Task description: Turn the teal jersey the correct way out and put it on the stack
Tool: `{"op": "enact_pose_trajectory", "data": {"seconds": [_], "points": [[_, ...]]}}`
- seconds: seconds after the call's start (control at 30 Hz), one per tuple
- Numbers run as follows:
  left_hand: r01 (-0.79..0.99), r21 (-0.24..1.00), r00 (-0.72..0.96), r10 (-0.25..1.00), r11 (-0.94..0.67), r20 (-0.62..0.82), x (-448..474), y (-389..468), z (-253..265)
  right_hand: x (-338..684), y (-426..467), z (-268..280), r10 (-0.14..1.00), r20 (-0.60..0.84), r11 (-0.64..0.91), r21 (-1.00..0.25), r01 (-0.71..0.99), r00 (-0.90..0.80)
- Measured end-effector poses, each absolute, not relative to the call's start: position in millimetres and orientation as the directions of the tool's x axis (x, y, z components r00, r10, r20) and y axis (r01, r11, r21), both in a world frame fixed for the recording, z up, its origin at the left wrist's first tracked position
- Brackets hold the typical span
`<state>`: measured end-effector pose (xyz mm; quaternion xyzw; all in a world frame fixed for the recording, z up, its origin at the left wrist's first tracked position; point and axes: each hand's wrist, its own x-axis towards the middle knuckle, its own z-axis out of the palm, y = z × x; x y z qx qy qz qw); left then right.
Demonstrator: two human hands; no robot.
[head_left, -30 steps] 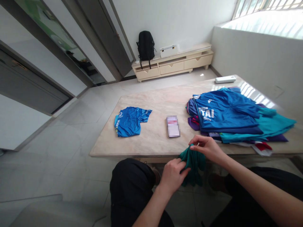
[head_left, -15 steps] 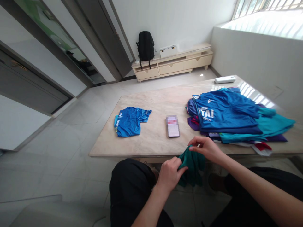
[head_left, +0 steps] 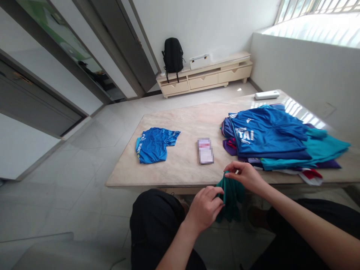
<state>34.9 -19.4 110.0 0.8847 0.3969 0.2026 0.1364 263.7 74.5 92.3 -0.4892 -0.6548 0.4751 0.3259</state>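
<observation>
A dark green garment (head_left: 234,197), bunched and hanging in folds, is between my hands at the table's near edge; its kind cannot be made out. My right hand (head_left: 247,176) pinches its upper edge between thumb and fingers. Lower and to the left, my left hand (head_left: 204,208) has its fingers curled on the garment's left edge. Beyond the hands, a phone with a blurred screen (head_left: 206,150) lies on the table (head_left: 185,174). Left of it is a blue printed sports shirt (head_left: 154,146), folded over.
A heap of sports shirts, a blue one (head_left: 270,131) on top, covers the table's right side, some cloth overhanging the front edge. A white oblong case (head_left: 266,95) lies behind it. By the wall, a low cabinet (head_left: 204,80) bears a black backpack (head_left: 173,56) and a white box (head_left: 199,61).
My left hand has shifted its hold on the green garment, fingers now along its left edge, which hangs more upright. My right hand has barely moved, still pinching the top.
</observation>
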Motion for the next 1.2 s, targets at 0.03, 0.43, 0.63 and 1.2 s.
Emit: {"op": "enact_pose_trajectory", "data": {"seconds": [0.03, 0.43, 0.63, 1.2], "points": [[0.639, 0.391, 0.617, 0.745, -0.663, 0.256, 36, -20, 110, 263, 75, 92, 0.951, -0.034, 0.075, -0.939, 0.334, -0.308], [0.694, 0.294, 0.671, 0.738, -0.657, 0.064, 46, -23, 103, 259, 72, 94, 0.950, -0.020, 0.098, -0.928, 0.359, -0.310], [0.707, 0.320, 0.629, 0.767, -0.631, 0.124, 44, -20, 108, 263, 76, 95, 0.956, -0.014, 0.096, -0.929, 0.356, -0.294], [0.622, 0.586, 0.246, 0.840, -0.520, 0.484, 29, -20, 116, 245, 53, 92, 0.975, 0.107, 0.174, -0.915, 0.363, -0.197]]}}
